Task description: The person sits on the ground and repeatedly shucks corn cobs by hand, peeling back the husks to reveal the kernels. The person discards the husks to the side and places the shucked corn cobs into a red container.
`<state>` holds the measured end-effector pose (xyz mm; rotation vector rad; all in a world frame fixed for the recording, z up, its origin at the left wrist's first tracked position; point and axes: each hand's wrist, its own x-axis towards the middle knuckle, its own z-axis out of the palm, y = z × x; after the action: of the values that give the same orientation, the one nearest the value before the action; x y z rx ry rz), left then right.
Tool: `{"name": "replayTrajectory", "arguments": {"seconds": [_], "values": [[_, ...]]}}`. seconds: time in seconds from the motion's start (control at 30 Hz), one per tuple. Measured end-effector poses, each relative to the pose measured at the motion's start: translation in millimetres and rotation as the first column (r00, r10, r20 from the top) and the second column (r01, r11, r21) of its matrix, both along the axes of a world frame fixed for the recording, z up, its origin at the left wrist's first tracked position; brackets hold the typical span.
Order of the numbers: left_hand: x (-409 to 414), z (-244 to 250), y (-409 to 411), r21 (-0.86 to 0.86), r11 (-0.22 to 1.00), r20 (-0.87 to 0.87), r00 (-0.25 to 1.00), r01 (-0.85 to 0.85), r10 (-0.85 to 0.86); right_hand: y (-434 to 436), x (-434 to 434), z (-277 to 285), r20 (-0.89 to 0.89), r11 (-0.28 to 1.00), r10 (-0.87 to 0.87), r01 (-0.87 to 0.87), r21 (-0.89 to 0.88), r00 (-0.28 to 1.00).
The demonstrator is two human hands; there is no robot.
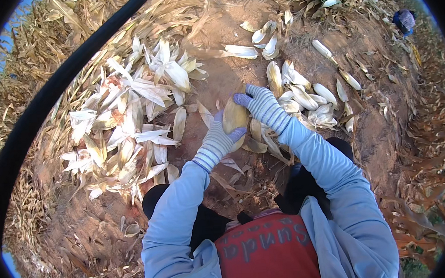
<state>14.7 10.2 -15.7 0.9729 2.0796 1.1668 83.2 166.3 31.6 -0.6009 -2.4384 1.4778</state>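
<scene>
Between my gloved hands is a corn ear in its dry, yellowish husk [235, 114]. My left hand [218, 138], in a striped knit glove, grips its lower part, thumb across the near end. At the upper end, the fingers of my right hand [261, 104] close on the husk tip. To the right of my right hand lies a pile of corn ears in pale husks [305, 97]. Left of my left hand spreads a large heap of opened, peeled-back corn husks [127, 123]. Dry husk pieces [258, 144] lie on the soil just below my hands.
Several husked ears [323, 50] and loose husks [241, 51] lie scattered on reddish soil [221, 72] farther out. Dry corn stalks [64, 26] border the ground. A dark curved strap or cable [61, 81] crosses the left of the view. Something blue and dark [405, 22] is far right.
</scene>
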Motion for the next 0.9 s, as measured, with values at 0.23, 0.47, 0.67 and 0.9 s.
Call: {"name": "replayTrajectory", "arguments": {"seconds": [0.23,0.47,0.67,0.9], "values": [[-5.2,3.1,19.4,0.407,0.898,0.583,0.804,-0.166,-0.116,34.8,0.7,11.7,-0.108,0.812,-0.038,-0.032,-0.583,0.993],[-1.3,11.8,16.4,0.399,0.887,0.646,0.758,-0.233,-0.091,33.5,-3.7,0.5,0.006,0.821,0.117,-0.094,-0.563,0.993],[3.5,9.1,18.9,0.374,0.885,0.636,0.771,-0.275,-0.029,28.7,-12.1,-4.5,0.013,0.855,0.069,-0.053,-0.517,0.998],[6.5,7.6,22.1,0.406,0.855,0.634,0.773,-0.323,-0.010,34.0,-11.3,-12.0,-0.010,0.886,0.072,-0.069,-0.458,0.997]]}}
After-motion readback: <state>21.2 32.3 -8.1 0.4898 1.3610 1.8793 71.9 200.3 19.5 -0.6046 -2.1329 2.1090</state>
